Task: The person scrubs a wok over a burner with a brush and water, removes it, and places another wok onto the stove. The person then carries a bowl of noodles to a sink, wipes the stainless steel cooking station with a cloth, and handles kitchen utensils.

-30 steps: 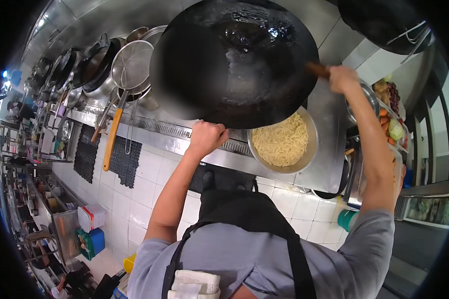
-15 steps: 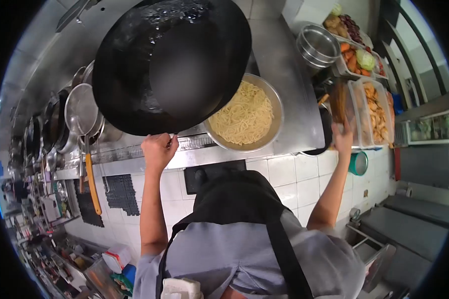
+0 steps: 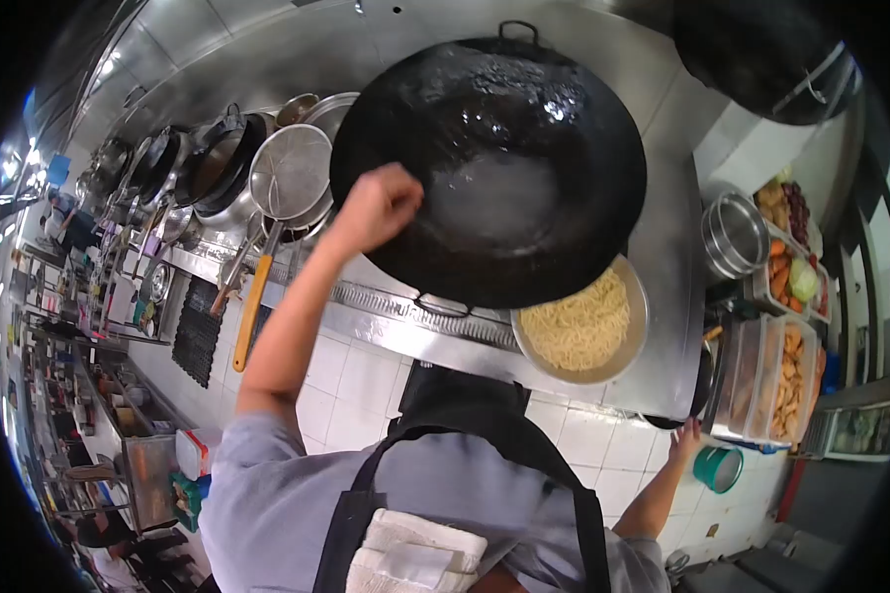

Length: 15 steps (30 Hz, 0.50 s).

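My left hand (image 3: 381,208) is raised over the left side of a large black wok (image 3: 509,267), its fingers curled in and nothing visible in them. The wok's near loop handle (image 3: 443,307) is free of my hand. Steam or cloudy liquid shows in the wok's bottom, and its sides look wet. A metal bowl (image 3: 639,336) of yellow noodles (image 3: 576,326) stands by the wok's lower right rim. Lower right, my right hand (image 3: 684,441) is beside the counter end, near a dark pan (image 3: 703,385); its fingers look stretched out, with no held thing visible.
A wire strainer (image 3: 292,173) with a yellow handle (image 3: 253,314) hangs left of the wok, near stacked pans. Right of the counter are metal pots (image 3: 734,237), a vegetable tray (image 3: 796,282) and a plastic tub (image 3: 752,381). A green container (image 3: 718,468) sits below.
My left hand has let go of the wok's near handle and risen over its left side. My right hand has drawn back from a long brown object. The view has shifted.
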### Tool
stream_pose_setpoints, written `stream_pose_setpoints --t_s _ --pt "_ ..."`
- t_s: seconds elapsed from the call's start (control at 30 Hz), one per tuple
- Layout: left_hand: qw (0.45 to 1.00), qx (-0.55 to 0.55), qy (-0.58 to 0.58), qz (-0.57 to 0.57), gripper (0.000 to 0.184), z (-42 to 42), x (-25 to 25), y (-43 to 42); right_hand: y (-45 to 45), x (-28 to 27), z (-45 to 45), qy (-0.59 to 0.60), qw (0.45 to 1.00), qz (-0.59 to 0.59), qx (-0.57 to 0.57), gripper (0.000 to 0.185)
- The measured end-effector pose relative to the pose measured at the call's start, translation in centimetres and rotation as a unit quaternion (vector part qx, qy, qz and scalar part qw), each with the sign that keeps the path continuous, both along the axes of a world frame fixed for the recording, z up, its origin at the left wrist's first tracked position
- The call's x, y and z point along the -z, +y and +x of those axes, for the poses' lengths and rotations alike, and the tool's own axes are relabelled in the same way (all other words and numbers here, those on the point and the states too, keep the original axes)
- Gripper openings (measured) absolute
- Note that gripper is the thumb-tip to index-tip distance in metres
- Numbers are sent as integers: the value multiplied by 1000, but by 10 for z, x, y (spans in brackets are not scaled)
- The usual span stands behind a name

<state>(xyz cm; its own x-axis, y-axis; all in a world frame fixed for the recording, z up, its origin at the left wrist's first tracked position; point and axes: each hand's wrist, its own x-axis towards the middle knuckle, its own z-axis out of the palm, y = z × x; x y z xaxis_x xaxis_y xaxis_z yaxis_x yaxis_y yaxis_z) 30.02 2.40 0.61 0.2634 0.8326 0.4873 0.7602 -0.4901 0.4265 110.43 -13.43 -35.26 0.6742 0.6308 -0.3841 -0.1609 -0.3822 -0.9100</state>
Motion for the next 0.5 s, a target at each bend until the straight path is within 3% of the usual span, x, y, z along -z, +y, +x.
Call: stream_pose_setpoints --t_s 0.03,0.13,0.17,0.2,0.3,0.37,0.4,0.43,0.47,0.5 --pt "998 -38 -49 0 8 -26 -10 25 -12 -4 -16 -6 999 0 49 53" --pt "973 -168 -18 160 8 -106 -48 117 -49 4 -56 25 993 -47 102 43" --pt "956 -249 34 152 16 -134 -62 150 -66 2 -78 34 990 -76 111 39" --pt "944 -260 21 205 22 -157 -71 182 -88 18 -90 43 995 -73 49 32" --pt "926 -320 63 191 19 -184 -111 243 -149 41 -164 49 989 -135 -40 23" --pt "930 -337 57 131 24 -193 -121 272 -151 4 -235 9 969 -242 46 20" --pt "934 -344 41 89 27 -198 -125 287 -149 -3 -241 -11 974 -194 120 19" --pt "936 -349 27 47 31 -203 -124 297 -154 18 -205 -73 990 -87 84 12" --pt "938 -339 16 66 28 -205 -121 305 -117 -41 -227 -197 972 -94 92 12" --pt "940 -330 4 88 25 -205 -117 309 -90 -59 -202 -447 889 -96 -20 14"
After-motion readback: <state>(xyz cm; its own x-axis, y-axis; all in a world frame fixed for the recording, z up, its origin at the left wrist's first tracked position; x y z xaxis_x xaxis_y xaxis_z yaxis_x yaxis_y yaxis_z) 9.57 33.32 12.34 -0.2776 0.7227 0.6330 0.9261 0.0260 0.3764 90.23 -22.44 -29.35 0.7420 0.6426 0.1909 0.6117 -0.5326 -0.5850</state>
